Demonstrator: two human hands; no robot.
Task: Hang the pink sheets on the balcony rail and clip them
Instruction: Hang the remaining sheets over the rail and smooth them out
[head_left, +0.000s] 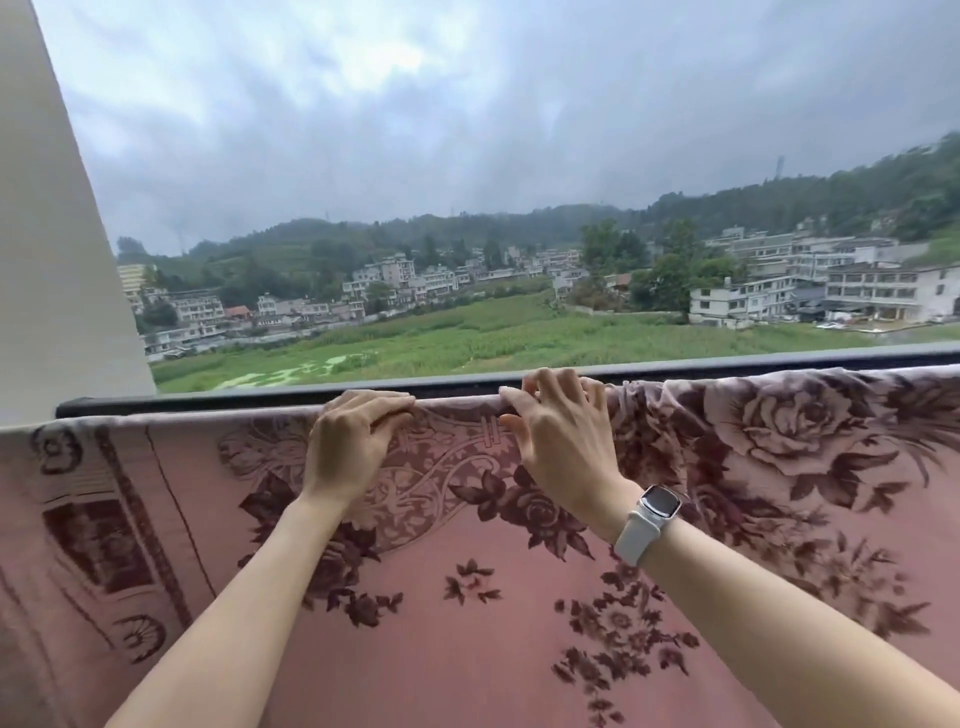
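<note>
A pink sheet (467, 649) with dark rose patterns hangs over the dark balcony rail (457, 382) and fills the lower half of the head view. My left hand (353, 441) lies on the sheet's top fold, fingers curled over the fabric at the rail. My right hand (556, 431) grips the same fold a little to the right, fingers bent over the top edge. A white watch (652, 519) sits on my right wrist. To the right of my right hand the fabric bunches in folds. No clip is in view.
A pale wall pillar (52, 260) stands at the left end of the rail. Beyond the rail lie green fields, houses and hills under a cloudy sky.
</note>
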